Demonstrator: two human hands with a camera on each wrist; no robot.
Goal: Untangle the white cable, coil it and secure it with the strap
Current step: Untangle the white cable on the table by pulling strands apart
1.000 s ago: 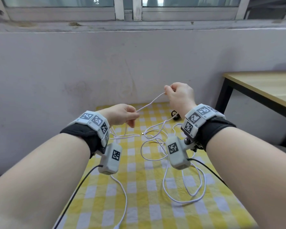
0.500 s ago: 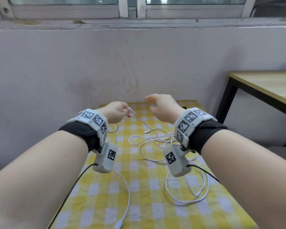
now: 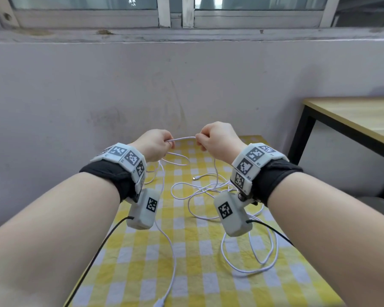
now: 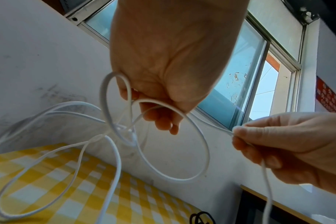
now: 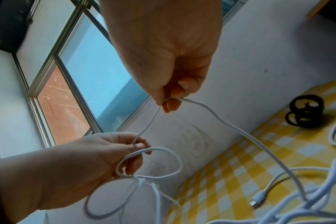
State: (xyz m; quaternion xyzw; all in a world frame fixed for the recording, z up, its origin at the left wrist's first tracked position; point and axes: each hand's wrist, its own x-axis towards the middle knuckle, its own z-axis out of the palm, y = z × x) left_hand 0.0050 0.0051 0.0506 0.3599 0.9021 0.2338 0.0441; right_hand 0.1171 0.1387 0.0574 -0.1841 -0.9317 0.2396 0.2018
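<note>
Near edge: one plug of the white cable (image 3: 248,270) lies at the checked cloth (image 3: 193,282) border.
Middle: loose loops sprawl across the cloth.
Left hand (image 3: 152,145): pinches the cable, small loops hanging below.
Right hand (image 3: 217,140): pinches the same raised strand.
Far edge: black strap (image 5: 305,112) lies by the wall.

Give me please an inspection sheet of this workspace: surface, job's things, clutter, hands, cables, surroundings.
Surface: yellow-and-white checked cloth.
Job's things: white cable, partly lifted, the rest in loose loops on the cloth; black strap lies coiled on the cloth near the wall, untouched.
Clutter: nothing seen.
Hands: left hand pinches the cable, small loops hanging below it; right hand pinches the same strand, a short span stretched between them.
Cables: connector end lies free on the cloth; black leads run from the wrist cameras.
Surroundings: grey wall, window above, wooden table at right.
</note>
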